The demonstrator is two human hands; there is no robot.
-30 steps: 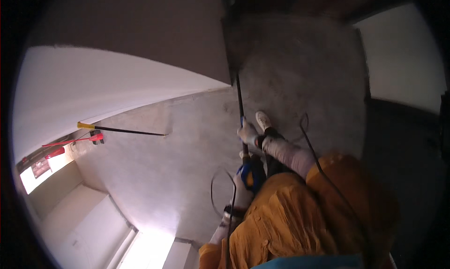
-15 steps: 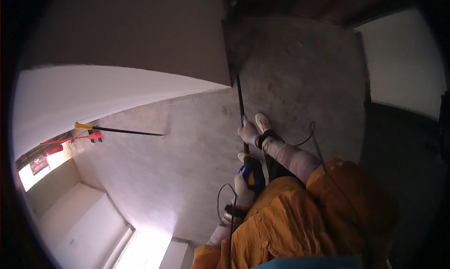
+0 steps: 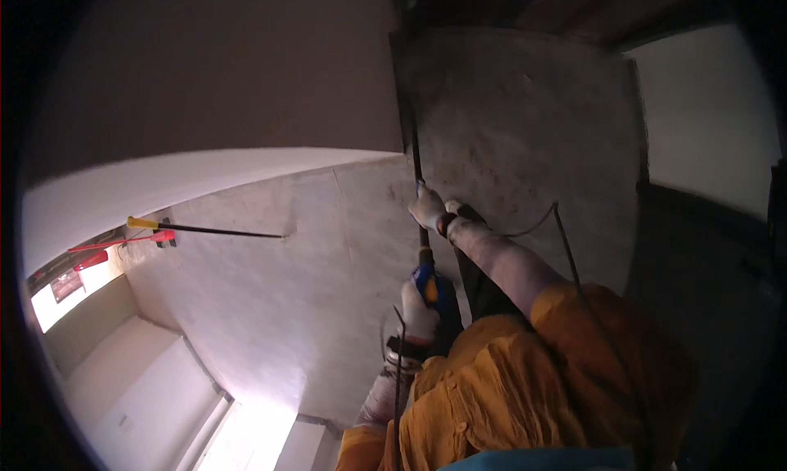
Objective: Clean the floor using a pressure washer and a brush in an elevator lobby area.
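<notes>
A long dark pole (image 3: pixel 416 153) runs away from me toward the wall corner, and its far end is lost in shadow. My right hand (image 3: pixel 428 207), in a pale glove with blue on it, is closed around the pole at mid-length. Lower down and closer to my body, my left hand (image 3: pixel 420 304), gloved likewise, grips the pole's near end, where blue and yellow patches show. Both forearms have pale sleeves with dark bands at the wrists. One thin dark cord hangs by each arm.
A wall corner (image 3: pixel 400 147) juts in beside the pole. At left, a black pole with a yellow grip (image 3: pixel 143 223) and a red long-handled item (image 3: pixel 162 236) stand near the wall. A pale panel (image 3: pixel 705 118) is at right. Grey floor (image 3: pixel 328 258) stretches between.
Both hands have moved forward, away from my body, carrying the pole farther along beside the wall corner. My right arm is more stretched out.
</notes>
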